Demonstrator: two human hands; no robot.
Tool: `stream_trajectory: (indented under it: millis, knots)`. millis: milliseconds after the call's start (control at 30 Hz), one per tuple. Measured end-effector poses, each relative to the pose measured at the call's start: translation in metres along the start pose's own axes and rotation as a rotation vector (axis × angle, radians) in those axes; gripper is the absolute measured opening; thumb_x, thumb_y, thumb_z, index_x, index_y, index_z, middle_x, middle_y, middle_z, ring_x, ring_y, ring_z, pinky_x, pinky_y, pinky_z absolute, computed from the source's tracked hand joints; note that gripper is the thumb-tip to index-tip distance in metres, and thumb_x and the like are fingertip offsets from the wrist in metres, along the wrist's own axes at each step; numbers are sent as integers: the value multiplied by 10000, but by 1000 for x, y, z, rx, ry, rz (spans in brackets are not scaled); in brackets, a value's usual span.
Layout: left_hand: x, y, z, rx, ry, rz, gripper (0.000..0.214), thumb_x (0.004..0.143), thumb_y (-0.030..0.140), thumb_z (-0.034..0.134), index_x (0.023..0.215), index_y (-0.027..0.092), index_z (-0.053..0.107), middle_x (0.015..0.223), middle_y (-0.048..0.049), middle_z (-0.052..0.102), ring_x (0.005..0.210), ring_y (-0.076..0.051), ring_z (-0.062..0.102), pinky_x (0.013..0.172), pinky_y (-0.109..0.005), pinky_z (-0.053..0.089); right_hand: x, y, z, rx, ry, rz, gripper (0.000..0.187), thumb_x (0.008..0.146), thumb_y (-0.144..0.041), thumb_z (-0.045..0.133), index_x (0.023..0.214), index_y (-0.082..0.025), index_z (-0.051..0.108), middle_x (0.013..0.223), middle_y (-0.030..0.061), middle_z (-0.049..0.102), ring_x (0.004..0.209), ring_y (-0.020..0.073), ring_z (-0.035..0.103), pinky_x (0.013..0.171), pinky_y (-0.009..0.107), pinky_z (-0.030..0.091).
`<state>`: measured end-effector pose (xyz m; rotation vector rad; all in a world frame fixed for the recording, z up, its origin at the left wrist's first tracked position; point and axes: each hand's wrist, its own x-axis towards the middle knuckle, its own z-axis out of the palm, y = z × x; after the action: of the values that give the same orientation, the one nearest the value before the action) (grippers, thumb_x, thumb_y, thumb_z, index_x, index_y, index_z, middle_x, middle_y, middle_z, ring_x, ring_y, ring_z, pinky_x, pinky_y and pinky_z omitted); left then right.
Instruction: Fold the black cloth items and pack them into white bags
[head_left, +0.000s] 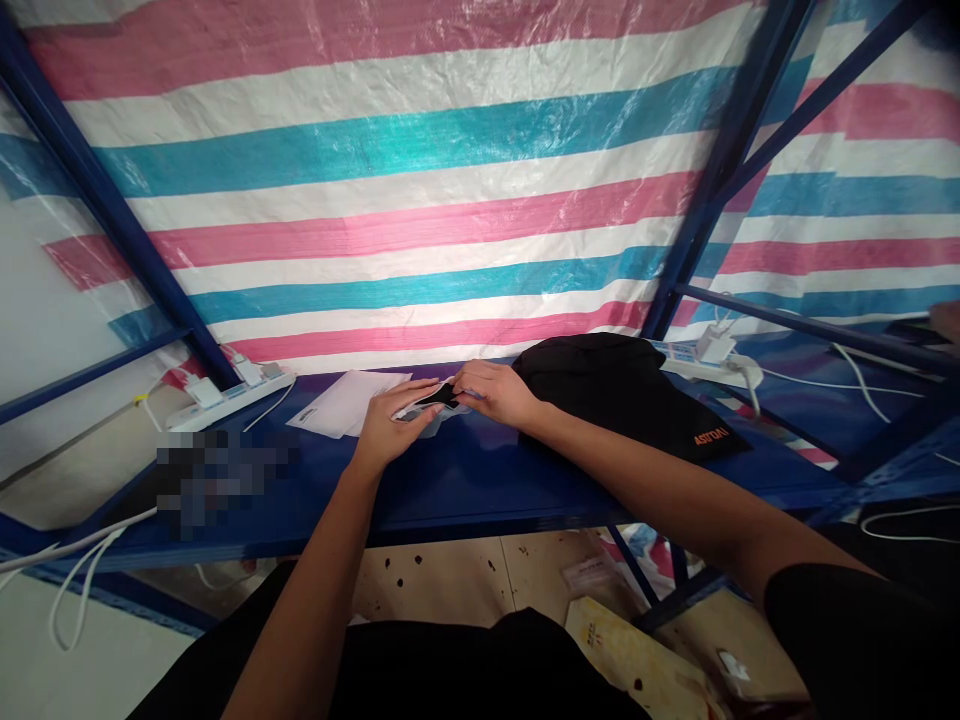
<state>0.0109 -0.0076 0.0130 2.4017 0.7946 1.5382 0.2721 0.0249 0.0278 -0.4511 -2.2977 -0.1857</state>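
Note:
Both my hands meet over the blue shelf (465, 480). My left hand (390, 425) is curled around a small dark flat item in a clear plastic sleeve (431, 400), fingers closed on its left end. My right hand (495, 392) pinches the right end of the same item. What the dark item is, I cannot make out. White paper sheets (341, 402) lie just left of my hands. A black cloth with orange lettering (630, 390) is heaped to the right of my right hand.
A white power strip (229, 398) with plugs sits at the back left, another power strip (709, 358) at the back right, with white cables trailing. A striped tarp (420, 200) backs the shelf. Blue frame posts (712, 170) rise at both sides. A blurred patch covers the shelf's left.

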Motion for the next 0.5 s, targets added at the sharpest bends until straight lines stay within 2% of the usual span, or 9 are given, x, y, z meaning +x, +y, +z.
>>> stream_trajectory:
  millis: [100,200,333,433,500]
  knots:
    - [-1,0,-1,5,32,-26,265,991,353,799,1237,274,858,1299,-54,819,1223,-301,787,1133,-489,618,4,-4,0,-54,5,-1,206,1122,-311,588,1055,-240,769,1118,106,799,1061,264,712,920,427,604]
    - [-2,3,-5,1,132,-87,203,1019,363,759,1149,266,882,1202,-47,848,1140,-290,816,1084,-454,640,11,-9,-5,-18,21,-46,187,1107,-325,622,1125,-244,790,1162,97,807,1183,297,668,1000,478,599]
    - [-3,7,-9,37,254,-163,236,1032,403,725,1076,243,893,1080,-49,868,1021,-268,832,989,-396,658,14,-18,-10,12,17,-44,214,1070,-398,692,1166,-238,796,1150,100,810,1265,341,620,1068,538,584]
    - [-3,9,-10,15,292,-238,256,1009,435,746,1024,230,898,1013,-49,871,964,-269,833,932,-376,665,11,-22,-5,-6,-31,-2,416,988,-516,790,1261,-204,760,1236,150,779,1308,373,617,1097,565,580]
    - [-3,10,-9,-30,269,-279,273,991,461,762,1007,226,901,987,-51,870,935,-279,835,886,-375,671,9,-21,-1,-25,-66,32,489,981,-505,802,1349,-194,716,1332,175,747,1360,374,613,1129,569,566]
